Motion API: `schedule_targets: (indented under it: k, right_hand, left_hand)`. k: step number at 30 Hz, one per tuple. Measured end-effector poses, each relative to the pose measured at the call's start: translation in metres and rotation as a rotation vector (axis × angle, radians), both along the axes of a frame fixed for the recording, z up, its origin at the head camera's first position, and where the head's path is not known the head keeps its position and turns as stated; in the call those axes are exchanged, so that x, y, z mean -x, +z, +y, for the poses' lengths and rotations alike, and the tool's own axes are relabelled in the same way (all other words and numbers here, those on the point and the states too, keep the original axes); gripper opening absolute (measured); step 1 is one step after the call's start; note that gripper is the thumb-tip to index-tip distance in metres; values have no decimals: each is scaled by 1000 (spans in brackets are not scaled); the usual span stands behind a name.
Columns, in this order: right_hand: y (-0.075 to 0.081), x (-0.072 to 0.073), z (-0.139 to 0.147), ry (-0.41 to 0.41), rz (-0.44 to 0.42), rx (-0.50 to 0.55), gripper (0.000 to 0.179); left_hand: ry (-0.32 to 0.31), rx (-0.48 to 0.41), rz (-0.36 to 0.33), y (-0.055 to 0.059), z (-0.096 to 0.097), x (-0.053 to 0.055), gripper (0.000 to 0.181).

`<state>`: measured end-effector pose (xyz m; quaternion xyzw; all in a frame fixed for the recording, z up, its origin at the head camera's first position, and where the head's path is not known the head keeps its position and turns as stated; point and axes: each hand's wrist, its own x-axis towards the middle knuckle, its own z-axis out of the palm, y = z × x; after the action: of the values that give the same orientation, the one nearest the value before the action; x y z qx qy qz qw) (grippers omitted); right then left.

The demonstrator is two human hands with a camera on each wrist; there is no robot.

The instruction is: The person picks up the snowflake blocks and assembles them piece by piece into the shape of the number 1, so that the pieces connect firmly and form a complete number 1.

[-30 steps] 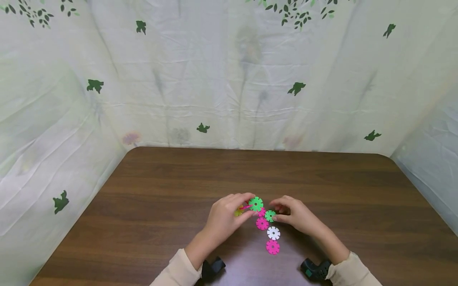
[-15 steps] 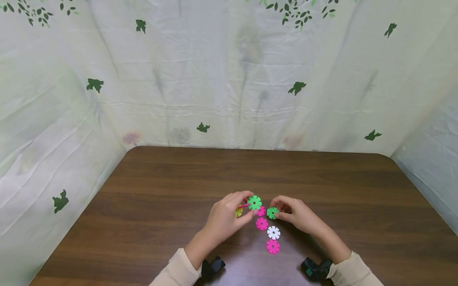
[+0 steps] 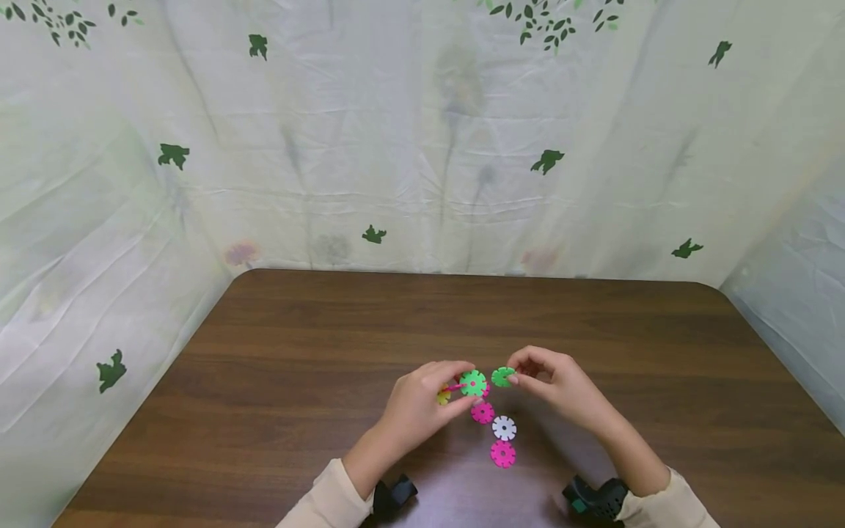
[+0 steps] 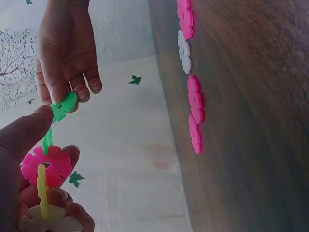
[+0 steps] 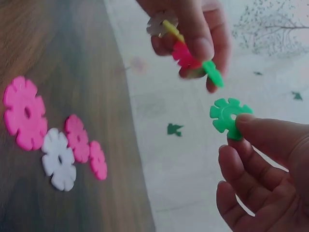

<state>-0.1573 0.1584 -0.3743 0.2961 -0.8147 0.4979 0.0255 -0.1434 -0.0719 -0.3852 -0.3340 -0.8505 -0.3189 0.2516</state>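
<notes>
My left hand (image 3: 422,400) pinches a chain of notched plastic discs joined at their slots. In the left wrist view that chain has a green disc (image 4: 47,141), a pink disc (image 4: 46,166), a yellow disc (image 4: 42,191) and a whitish disc (image 4: 50,220). Between thumb and fingertips my right hand (image 3: 557,385) holds a single green disc (image 5: 227,116), tilted, just right of the chain's green end. The right wrist view shows a gap between the two green discs. Below the hands, on the table, lie pink discs (image 3: 483,413) and a white disc (image 3: 505,427).
The brown wooden table (image 3: 317,323) reaches back to a pale curtain (image 3: 409,132) printed with green birds. Nearest the person lies another pink disc (image 3: 503,454). Black wrist devices (image 3: 394,496) sit at both cuffs.
My right hand has lifted the green disc up and away from beside the pink discs, tilting it. The left hand has shifted slightly, still holding the chain.
</notes>
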Motion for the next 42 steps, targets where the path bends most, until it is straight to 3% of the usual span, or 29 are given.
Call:
schedule_targets:
  k: [5,10,17,25,34,42]
  right_hand:
    - [5,-5,-6,48,141,25,20]
    - [22,-15,-14,70,274,35,25]
    - [36,-20,-18,113,399,45,26]
    - [31,-19,-20,149,424,66,32]
    - [1,-6,-15,150,422,82,31]
    - [-1,-5,-18,124,468,53,29]
  left_hand:
    - [0,5,17,0,1,-1,34]
    - [-9,21,23,1,2,-3,33]
    - [-28,15,28,2,1,-3,35]
    - [-44,32,47,2,2,-4,34]
    - [-61,31,72,0,3,-4,32]
    - [-36,57,71,-2,2,-3,32]
